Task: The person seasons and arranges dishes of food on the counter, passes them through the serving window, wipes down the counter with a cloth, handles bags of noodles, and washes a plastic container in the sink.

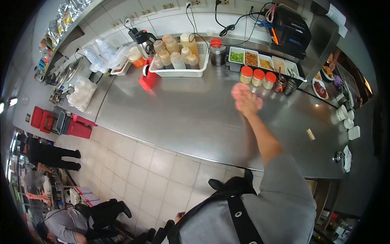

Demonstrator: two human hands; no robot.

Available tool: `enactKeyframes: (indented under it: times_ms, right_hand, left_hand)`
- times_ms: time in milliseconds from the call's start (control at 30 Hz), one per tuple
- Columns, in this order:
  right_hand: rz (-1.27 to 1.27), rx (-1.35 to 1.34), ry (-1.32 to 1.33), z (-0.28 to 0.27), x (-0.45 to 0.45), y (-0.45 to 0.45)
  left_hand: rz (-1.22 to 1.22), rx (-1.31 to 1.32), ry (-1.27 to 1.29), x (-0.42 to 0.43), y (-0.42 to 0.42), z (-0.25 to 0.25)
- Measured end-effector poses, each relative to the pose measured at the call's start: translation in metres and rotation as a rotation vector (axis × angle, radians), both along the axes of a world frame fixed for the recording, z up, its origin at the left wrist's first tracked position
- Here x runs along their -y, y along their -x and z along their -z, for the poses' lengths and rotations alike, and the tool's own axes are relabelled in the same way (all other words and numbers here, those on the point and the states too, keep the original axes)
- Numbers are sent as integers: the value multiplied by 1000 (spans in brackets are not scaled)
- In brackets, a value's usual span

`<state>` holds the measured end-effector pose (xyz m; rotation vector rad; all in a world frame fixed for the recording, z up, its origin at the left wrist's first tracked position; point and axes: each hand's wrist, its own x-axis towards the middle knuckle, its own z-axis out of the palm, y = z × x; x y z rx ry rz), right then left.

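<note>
My right hand presses a pink cloth onto the steel counter, a little in front of the red-lidded jars. The cloth shows past the fingers on the left and right. Low in the view, my left hand hangs beside my apron, below the counter edge. Only a small part of it shows, and its fingers cannot be made out.
Along the counter's back stand a white basket of bottles, a red holder and a tray of toppings. Wooden sticks and a bell lie right. Other people are at lower left.
</note>
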<state>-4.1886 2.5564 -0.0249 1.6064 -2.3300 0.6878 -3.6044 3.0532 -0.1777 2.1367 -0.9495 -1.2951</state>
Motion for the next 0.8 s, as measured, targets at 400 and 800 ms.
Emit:
enactKeyframes:
  times_ms: [400,800]
  right_hand:
    - [-983,721,-402,-39,-118,-301]
    - [-940,164,-14,-63,-37,-180]
  left_hand:
    - [16,-132,-5,86,30,-32]
    - [-226,-19,0,22,43,-35]
